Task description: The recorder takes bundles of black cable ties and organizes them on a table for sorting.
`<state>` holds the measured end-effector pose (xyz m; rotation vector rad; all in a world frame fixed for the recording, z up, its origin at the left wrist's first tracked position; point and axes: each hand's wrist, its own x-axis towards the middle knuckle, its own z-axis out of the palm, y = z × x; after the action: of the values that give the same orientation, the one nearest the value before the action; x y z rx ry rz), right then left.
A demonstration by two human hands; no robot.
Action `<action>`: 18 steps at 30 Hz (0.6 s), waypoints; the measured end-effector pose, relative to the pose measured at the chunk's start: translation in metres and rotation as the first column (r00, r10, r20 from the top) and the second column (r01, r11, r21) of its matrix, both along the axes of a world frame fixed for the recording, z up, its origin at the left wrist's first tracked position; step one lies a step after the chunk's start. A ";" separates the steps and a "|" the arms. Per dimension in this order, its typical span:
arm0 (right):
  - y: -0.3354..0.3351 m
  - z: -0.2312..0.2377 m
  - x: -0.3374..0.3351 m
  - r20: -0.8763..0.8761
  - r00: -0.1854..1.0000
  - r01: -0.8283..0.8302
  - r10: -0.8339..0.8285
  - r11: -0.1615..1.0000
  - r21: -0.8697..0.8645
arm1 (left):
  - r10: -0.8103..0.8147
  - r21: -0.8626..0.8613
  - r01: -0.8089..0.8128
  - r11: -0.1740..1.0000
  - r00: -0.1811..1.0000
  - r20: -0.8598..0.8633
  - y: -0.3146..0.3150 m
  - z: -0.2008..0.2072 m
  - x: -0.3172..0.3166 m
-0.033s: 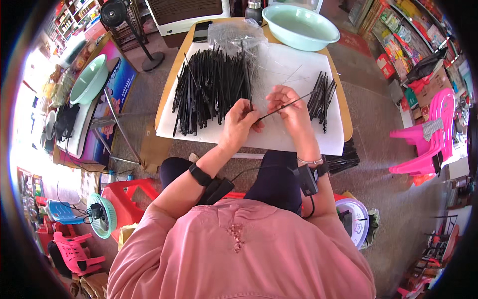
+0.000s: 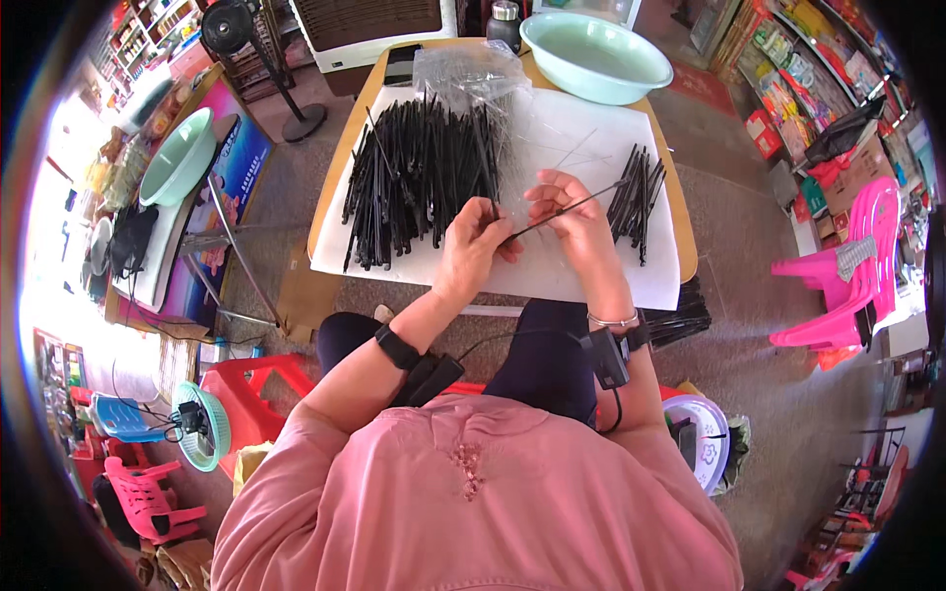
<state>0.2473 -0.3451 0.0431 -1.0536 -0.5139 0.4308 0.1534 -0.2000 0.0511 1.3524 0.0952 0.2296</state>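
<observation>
A thin black stick (image 2: 581, 203) slants up to the right between my hands, over the near part of the white sheet (image 2: 572, 266). My left hand (image 2: 473, 246) is closed, its thumb and fingertips pinching the lower end of the stick. Further along, my right hand (image 2: 583, 231) has its fingers curled, and the stick rests against thumb and fingers. A large pile of similar black sticks (image 2: 414, 177) lies to the left of my hands. On the right is a smaller bunch of black sticks (image 2: 637, 202). Fine pale wires (image 2: 576, 148) lie scattered beyond my fingers.
A clear plastic bag (image 2: 468, 74), a dark flask (image 2: 503, 25) and a pale green basin (image 2: 596, 59) stand at the table's far side. More black sticks (image 2: 680, 315) are below its right edge. Pink chairs (image 2: 852, 266) stand right; a folding table (image 2: 182, 227) stands left.
</observation>
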 end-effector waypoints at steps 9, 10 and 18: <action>-0.007 0.010 -0.004 -0.092 0.993 -0.078 0.079 0.997 0.016 | 0.035 0.042 -0.040 0.998 0.991 0.131 -0.004 -0.004 -0.005; -0.008 0.010 -0.005 -0.092 0.993 -0.076 0.077 0.997 0.016 | 0.018 0.182 -0.029 0.983 0.998 0.065 -0.004 0.000 -0.006; -0.005 0.008 -0.010 -0.106 0.986 -0.127 0.133 0.990 0.056 | 0.067 0.241 -0.068 0.968 0.998 0.012 -0.007 0.018 0.001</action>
<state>0.2370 -0.3504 0.0513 -0.9463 -0.4948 0.5850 0.1540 -0.2066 0.0690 1.5928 0.1125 0.3089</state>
